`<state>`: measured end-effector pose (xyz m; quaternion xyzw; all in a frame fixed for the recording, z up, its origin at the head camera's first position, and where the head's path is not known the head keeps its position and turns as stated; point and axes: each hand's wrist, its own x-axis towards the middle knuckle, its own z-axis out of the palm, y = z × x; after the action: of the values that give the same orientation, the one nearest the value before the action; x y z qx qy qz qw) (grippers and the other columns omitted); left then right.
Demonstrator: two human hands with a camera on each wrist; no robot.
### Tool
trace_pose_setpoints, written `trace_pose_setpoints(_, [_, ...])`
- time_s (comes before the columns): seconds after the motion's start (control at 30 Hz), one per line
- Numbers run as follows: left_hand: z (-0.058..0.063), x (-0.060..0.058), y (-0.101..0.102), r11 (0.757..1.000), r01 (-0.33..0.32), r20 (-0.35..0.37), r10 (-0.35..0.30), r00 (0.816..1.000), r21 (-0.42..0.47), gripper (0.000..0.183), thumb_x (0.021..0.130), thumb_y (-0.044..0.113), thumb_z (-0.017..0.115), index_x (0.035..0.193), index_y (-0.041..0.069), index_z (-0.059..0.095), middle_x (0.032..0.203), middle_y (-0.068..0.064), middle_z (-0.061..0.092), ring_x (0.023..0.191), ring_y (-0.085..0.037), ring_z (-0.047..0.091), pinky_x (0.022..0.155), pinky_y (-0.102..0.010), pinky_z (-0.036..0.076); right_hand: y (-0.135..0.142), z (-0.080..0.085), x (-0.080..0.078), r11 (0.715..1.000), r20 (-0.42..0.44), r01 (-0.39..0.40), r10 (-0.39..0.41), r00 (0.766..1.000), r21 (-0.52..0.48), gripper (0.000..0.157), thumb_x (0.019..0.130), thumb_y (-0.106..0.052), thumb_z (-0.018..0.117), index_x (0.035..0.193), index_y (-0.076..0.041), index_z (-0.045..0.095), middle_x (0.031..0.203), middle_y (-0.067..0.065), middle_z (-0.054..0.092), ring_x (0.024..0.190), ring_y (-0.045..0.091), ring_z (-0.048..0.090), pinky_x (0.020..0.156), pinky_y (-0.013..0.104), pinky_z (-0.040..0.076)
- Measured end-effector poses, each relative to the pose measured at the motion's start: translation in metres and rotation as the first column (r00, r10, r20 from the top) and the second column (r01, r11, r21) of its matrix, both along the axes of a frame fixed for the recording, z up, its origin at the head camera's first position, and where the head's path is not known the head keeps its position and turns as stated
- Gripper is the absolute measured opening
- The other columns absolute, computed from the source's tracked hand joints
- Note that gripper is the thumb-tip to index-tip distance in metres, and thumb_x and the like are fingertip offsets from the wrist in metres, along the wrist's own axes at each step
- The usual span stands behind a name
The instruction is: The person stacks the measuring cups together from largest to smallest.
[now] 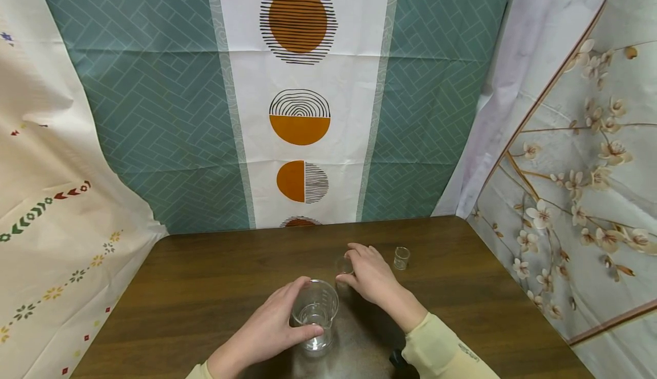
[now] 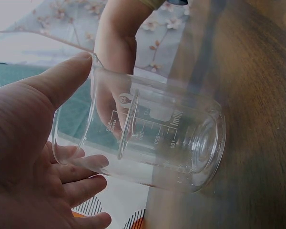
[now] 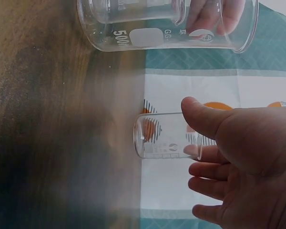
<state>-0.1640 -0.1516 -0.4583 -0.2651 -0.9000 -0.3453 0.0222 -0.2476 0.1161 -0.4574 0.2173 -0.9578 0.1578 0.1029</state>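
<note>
A large clear glass beaker [image 1: 331, 302] with white markings stands upright on the table, and a smaller beaker [image 1: 314, 315] sits inside it. My left hand [image 1: 272, 322] grips the large beaker near its rim, thumb on one side and fingers on the other. To the right and farther back, my right hand [image 1: 370, 276] holds a small glass beaker [image 3: 164, 136] by its upper part between thumb and index finger; the other fingers extend beyond it. That beaker is upright with its base at the tabletop, partly hidden by the hand in the head view.
Another small glass beaker [image 1: 401, 258] stands on the brown wooden table [image 1: 215, 276], right of my right hand. A green and white patterned cloth [image 1: 303, 139] hangs behind the table's far edge. Further patterned cloths hang at the left and right sides.
</note>
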Motion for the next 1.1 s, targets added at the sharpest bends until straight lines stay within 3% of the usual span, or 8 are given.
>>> trace_pose_setpoints(0.3, [0.0, -0.002, 0.002, 1.0, -0.005, -0.032, 0.005, 0.999, 0.002, 0.088, 0.089, 0.058, 0.089, 0.155, 0.012, 0.052, 0.148, -0.003, 0.064, 0.138, -0.03, 0.059, 0.11, -0.061, 0.051, 0.002, 0.004, 0.006, 0.999, -0.036, -0.035, 0.033, 0.999, -0.032, 0.046, 0.096, -0.032, 0.089, 0.122, 0.002, 0.073, 0.152, 0.025, 0.06, 0.144, 0.043, 0.055, 0.125, 0.062, 0.036])
trace_pose_setpoints(0.63, [-0.001, -0.001, 0.001, 1.0, -0.007, -0.021, 0.006, 1.0, -0.006, 0.083, 0.089, 0.05, 0.092, 0.154, 0.015, 0.052, 0.147, -0.002, 0.064, 0.137, -0.028, 0.059, 0.11, -0.06, 0.051, 0.003, 0.009, 0.016, 0.999, -0.064, -0.037, 0.037, 0.997, -0.007, 0.049, 0.097, -0.035, 0.088, 0.124, 0.002, 0.072, 0.152, 0.024, 0.061, 0.144, 0.042, 0.056, 0.125, 0.06, 0.036])
trace_pose_setpoints(1.1, [-0.001, -0.002, 0.001, 1.0, -0.009, -0.011, 0.009, 1.0, -0.013, 0.084, 0.089, 0.053, 0.092, 0.153, 0.017, 0.052, 0.147, -0.001, 0.064, 0.136, -0.028, 0.059, 0.108, -0.061, 0.052, 0.006, 0.017, 0.029, 0.997, -0.098, -0.067, 0.065, 0.993, -0.023, 0.049, 0.094, -0.034, 0.091, 0.122, 0.002, 0.072, 0.15, 0.025, 0.062, 0.143, 0.042, 0.057, 0.124, 0.063, 0.036])
